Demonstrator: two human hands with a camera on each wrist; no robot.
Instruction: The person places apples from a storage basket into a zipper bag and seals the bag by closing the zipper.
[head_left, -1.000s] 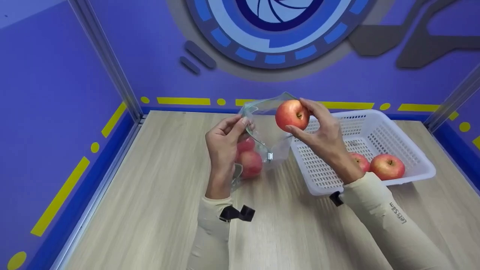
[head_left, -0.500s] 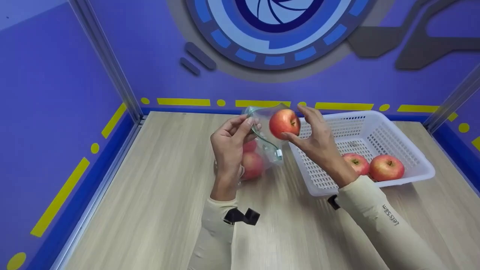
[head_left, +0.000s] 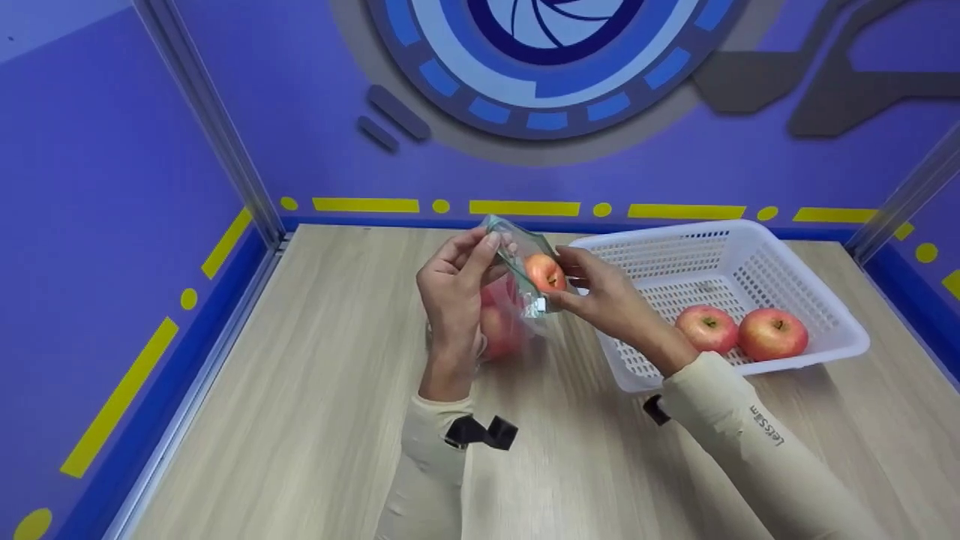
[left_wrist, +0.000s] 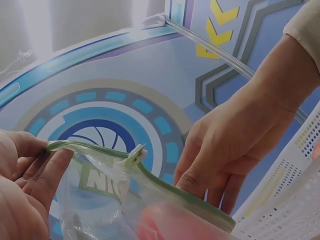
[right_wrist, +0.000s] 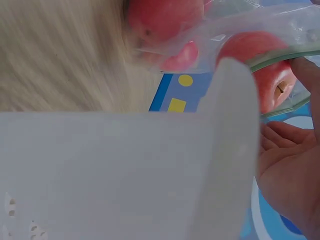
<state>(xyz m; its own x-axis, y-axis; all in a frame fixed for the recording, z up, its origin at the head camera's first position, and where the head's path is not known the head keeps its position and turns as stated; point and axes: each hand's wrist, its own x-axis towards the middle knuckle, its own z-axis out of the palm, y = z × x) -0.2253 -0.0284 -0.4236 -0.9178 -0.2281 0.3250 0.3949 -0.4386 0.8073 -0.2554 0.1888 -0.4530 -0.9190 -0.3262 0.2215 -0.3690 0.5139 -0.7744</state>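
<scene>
A clear zip bag (head_left: 517,238) with a green closure strip and a white slider hangs from my left hand (head_left: 456,289), whose thumb and fingers pinch its rim. Red apples (head_left: 501,331) fill the lower part of the bag. Another apple (head_left: 543,271) sits in the bag's mouth, its stem end facing out in the right wrist view. My right hand (head_left: 609,292) is at the opening; in the right wrist view its thumb (right_wrist: 305,75) touches the rim by this apple, and its fingers lie loosely below, apart from the fruit.
To the right stands a white perforated basket (head_left: 832,304) holding two apples, one (head_left: 706,328) beside the other (head_left: 773,334). Its rim is close under my right forearm. Blue printed panels (head_left: 315,90) enclose the wooden table (head_left: 315,420) at the back and sides.
My right hand has moved left and down, bringing the apple from outside the bag into its mouth. The right fingers have come away from the apple. My left hand keeps its pinch on the rim.
</scene>
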